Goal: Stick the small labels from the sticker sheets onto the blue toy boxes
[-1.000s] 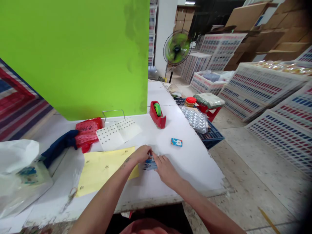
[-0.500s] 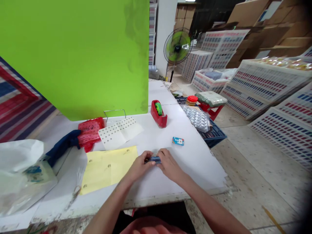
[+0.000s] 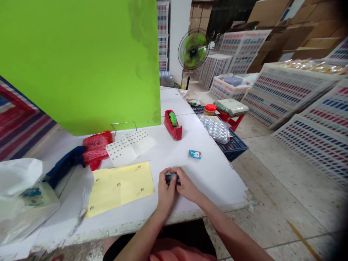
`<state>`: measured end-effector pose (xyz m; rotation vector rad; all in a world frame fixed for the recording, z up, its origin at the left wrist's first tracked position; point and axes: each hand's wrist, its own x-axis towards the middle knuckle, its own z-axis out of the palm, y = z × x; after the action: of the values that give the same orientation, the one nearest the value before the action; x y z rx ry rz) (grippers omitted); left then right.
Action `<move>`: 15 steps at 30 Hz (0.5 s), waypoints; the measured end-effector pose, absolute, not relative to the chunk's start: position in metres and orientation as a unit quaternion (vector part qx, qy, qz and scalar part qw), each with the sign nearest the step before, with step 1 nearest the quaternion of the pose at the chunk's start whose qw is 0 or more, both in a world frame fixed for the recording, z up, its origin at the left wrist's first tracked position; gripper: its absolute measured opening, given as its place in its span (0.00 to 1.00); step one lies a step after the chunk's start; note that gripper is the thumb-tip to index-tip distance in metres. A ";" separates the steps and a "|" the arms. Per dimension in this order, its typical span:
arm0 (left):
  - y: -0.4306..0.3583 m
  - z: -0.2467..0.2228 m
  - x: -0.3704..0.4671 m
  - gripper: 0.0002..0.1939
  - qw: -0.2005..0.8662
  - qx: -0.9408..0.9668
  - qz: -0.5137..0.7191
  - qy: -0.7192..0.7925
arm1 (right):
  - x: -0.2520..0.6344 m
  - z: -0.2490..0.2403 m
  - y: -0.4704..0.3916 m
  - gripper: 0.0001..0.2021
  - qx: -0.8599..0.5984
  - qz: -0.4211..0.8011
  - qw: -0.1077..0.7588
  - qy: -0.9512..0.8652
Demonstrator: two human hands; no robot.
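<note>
Between both hands, near the table's front, is a small dark stack of flat cards or tags, mostly covered by fingers, so its exact kind is unclear. My left hand is closed around its left side, thumb along the near face. My right hand grips the right end with curled fingers. Beyond them on the white table lies a small blue tag with white lettering. To the left a yellow sheet with several small black marks lies flat, and past it a white sheet of dark round stickers.
A red tape dispenser with green tape stands behind the tag. At left are a red plastic packet, a dark blue cloth and a white plastic bag. A green panel rises behind. A blue crate adjoins the right edge.
My left hand has turned more upright and wrapped closer round the stack, nearer my right hand. The whole view has shifted slightly, with things appearing further left.
</note>
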<state>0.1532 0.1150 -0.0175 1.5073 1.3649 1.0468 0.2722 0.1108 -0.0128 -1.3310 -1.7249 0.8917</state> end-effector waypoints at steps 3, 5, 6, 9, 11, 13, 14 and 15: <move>0.117 -0.018 0.155 0.17 0.426 0.593 0.415 0.543 | 0.268 -0.011 0.112 0.25 -0.505 0.358 0.390 -0.682; 0.120 -0.018 0.156 0.19 0.438 0.588 0.413 0.541 | 0.266 -0.012 0.114 0.27 -0.493 0.361 0.398 -0.684; 0.122 -0.018 0.155 0.20 0.446 0.588 0.410 0.536 | 0.267 -0.013 0.115 0.27 -0.490 0.363 0.401 -0.684; 0.127 -0.018 0.144 0.20 0.480 0.610 0.388 0.497 | 0.271 -0.016 0.117 0.26 -0.489 0.362 0.399 -0.686; 0.130 -0.018 0.132 0.21 0.500 0.633 0.367 0.463 | 0.276 -0.017 0.118 0.23 -0.497 0.349 0.385 -0.695; 0.132 -0.018 0.123 0.23 0.506 0.643 0.357 0.450 | 0.281 -0.015 0.117 0.21 -0.501 0.331 0.360 -0.715; 0.133 -0.019 0.120 0.24 0.506 0.643 0.356 0.451 | 0.284 -0.014 0.116 0.21 -0.498 0.323 0.347 -0.726; 0.133 -0.019 0.120 0.24 0.506 0.642 0.356 0.454 | 0.286 -0.013 0.116 0.21 -0.494 0.320 0.338 -0.735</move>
<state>0.1197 0.1333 -0.0190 1.5476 1.0945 0.8594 0.2856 0.1156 -0.0127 -1.2867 -1.9147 0.8332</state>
